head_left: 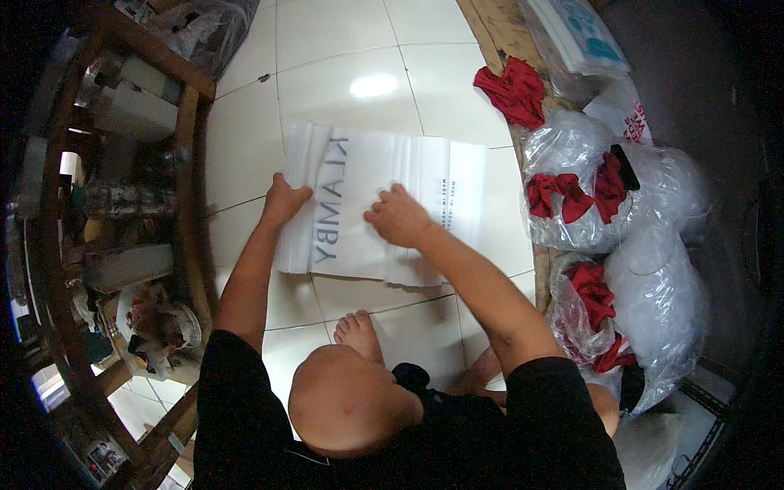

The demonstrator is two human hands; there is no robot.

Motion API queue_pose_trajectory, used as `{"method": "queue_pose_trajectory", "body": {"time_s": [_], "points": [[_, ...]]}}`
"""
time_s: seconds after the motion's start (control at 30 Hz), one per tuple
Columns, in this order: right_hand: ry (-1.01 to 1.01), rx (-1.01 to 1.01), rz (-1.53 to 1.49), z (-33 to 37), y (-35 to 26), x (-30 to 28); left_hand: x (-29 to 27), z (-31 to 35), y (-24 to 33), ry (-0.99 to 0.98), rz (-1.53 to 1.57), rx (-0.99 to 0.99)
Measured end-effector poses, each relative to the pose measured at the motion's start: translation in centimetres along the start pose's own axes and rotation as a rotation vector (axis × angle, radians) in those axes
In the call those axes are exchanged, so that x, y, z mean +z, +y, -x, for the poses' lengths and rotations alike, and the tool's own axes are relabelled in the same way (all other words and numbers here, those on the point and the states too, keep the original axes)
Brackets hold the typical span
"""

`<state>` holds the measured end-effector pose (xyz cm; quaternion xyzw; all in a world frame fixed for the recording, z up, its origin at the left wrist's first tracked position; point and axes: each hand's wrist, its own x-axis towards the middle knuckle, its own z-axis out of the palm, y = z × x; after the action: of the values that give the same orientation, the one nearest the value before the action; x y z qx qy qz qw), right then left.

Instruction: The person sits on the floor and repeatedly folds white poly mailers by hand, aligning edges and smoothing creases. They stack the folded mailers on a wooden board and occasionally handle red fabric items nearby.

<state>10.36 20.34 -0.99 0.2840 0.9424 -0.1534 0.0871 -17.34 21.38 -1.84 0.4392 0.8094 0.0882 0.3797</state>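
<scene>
A stack of white, translucent plastic bags (364, 184) with dark printing lies on the tiled floor in front of me, its layers slightly fanned at both ends. My left hand (286, 201) grips the stack's left edge, thumb on top and the other fingers mostly hidden. Over the middle of the stack is my right hand (400, 219), palm down. Its fingers are bent and somewhat apart, touching or just above the top bag, and I see nothing held in them. My bare foot (359, 333) rests on the tiles just below the stack's near edge.
On the right, clear plastic bundles (661, 278) and red cloth pieces (513, 91) lie along a wooden edge (488, 31). A wooden shelf (193, 139) holding assorted items stands at the left. More clear plastic (214, 31) sits at the far left.
</scene>
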Motion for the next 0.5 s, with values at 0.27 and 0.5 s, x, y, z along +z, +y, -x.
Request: {"method": "queue_pose_trajectory", "body": {"time_s": [0.27, 0.5], "points": [[0.077, 0.362, 0.113, 13.1, 6.5, -2.5, 0.5, -1.4, -2.5, 0.054, 0.039, 0.049], [0.525, 1.055, -0.739, 17.4, 8.3, 5.1, 0.2, -1.2, -2.3, -0.024, 0.213, 0.052]]}}
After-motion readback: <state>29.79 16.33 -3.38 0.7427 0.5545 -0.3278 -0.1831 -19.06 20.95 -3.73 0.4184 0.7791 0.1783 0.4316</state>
